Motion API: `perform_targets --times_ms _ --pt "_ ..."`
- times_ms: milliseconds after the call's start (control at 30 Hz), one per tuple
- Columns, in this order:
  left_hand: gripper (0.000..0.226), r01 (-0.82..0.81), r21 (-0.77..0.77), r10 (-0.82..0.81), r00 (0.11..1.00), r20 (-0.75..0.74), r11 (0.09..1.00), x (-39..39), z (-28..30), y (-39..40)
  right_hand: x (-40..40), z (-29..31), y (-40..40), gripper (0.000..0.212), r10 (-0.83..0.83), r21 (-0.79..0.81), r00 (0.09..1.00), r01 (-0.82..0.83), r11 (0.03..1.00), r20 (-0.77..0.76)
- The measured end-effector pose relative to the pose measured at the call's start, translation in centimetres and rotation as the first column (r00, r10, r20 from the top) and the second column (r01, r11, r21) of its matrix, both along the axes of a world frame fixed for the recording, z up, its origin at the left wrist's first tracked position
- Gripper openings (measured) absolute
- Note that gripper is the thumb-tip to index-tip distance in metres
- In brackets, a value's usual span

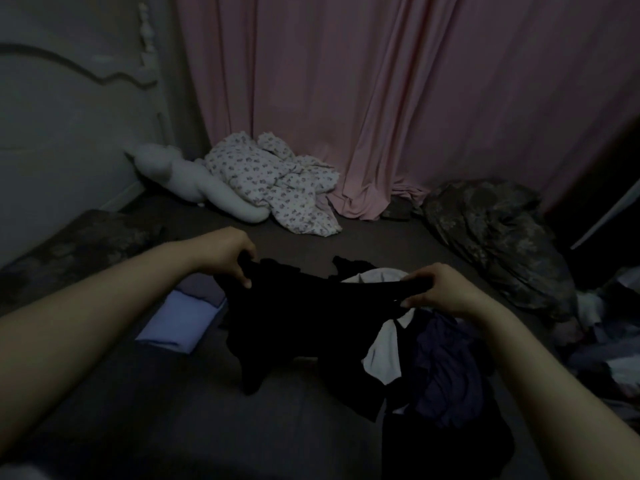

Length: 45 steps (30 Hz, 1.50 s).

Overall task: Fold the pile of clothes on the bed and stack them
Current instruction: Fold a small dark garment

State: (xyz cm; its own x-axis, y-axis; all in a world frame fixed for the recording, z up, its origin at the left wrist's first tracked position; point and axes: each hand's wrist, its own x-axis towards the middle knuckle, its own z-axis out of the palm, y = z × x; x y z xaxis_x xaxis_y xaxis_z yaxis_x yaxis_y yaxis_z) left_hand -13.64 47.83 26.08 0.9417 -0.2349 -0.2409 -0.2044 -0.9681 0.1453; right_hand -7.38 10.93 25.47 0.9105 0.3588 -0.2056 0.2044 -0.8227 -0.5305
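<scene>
Both bare forearms are reaching in; the left hand (230,256) and right hand (441,289) are pinching a limp black cloth garment (294,320), folded lilac clothes (180,320) lying at its nine o'clock.

Your bed (173,410) carries a folded stack (180,320) at left, a clothes pile (446,375) at right — and a plush (194,183), floral blanket (277,188) and camo bundle (498,237) behind.

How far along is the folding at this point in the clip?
Early, as far as the dim picture shows. Done: a small stack of folded pale blue and purple pieces sits on the bed. In hand: the left hand and right hand grip a black garment, held up and unfolded. Left: the loose pile of clothes beneath the right hand.
</scene>
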Motion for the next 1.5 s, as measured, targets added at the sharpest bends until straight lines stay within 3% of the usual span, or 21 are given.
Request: perform_targets --times_ms 67,133,300,433,633,767,933,1200,1367,1500 --pt "0.035 -0.023 -0.025 0.022 0.998 -0.057 0.999 -1.7 -0.1 -0.6 -0.9 -0.3 -0.5 0.026 0.174 -0.19 0.974 -0.145 0.971 0.144" --pt "0.033 -0.043 -0.033 0.039 0.995 -0.09 0.999 -3.3 -0.2 -0.9 -1.8 -0.5 -0.9 0.019 0.247 -0.249 0.949 -0.196 0.948 0.195" --pt "0.024 -0.073 -0.114 0.052 0.982 -0.18 0.991 -6.4 -0.6 0.0 -3.0 0.2 -1.6 0.024 0.306 -0.323 0.94 -0.245 0.914 0.153" --pt "0.014 -0.107 -0.054 0.1 0.988 -0.119 0.993 -6.4 -1.2 0.7 -2.6 -0.4 -1.2 0.023 0.301 -0.326 0.944 -0.243 0.914 0.139" --pt "0.019 -0.205 0.046 0.208 0.976 -0.068 0.978 -2.8 -4.7 1.8 0.2 -3.5 1.9 0.021 0.188 -0.329 0.976 -0.143 0.933 0.109" --pt "0.016 -0.298 -0.097 0.287 0.951 -0.116 0.95 0.9 -9.7 2.9 3.2 -8.2 4.9 0.025 0.061 -0.306 0.998 -0.059 0.95 -0.002" --pt "0.018 -0.454 -0.339 0.39 0.889 -0.241 0.824 6.2 -19.0 4.3 6.4 -16.3 7.1 0.023 -0.145 -0.171 0.982 0.124 0.978 -0.12" --pt "0.028 -0.42 -0.342 0.391 0.908 -0.153 0.841 12.9 -30.3 4.6 12.3 -27.7 7.3 0.031 -0.301 -0.116 0.944 0.287 0.951 -0.134" --pt "0.029 -0.452 -0.368 0.458 0.886 -0.077 0.813 15.7 -31.3 4.4 15.4 -29.0 7.7 0.028 -0.423 -0.018 0.906 0.423 0.906 -0.004" --pt "0.027 -0.519 -0.377 0.529 0.844 -0.087 0.767 17.1 -31.1 4.0 17.2 -28.6 8.5 0.024 -0.417 -0.022 0.907 0.419 0.908 0.058"
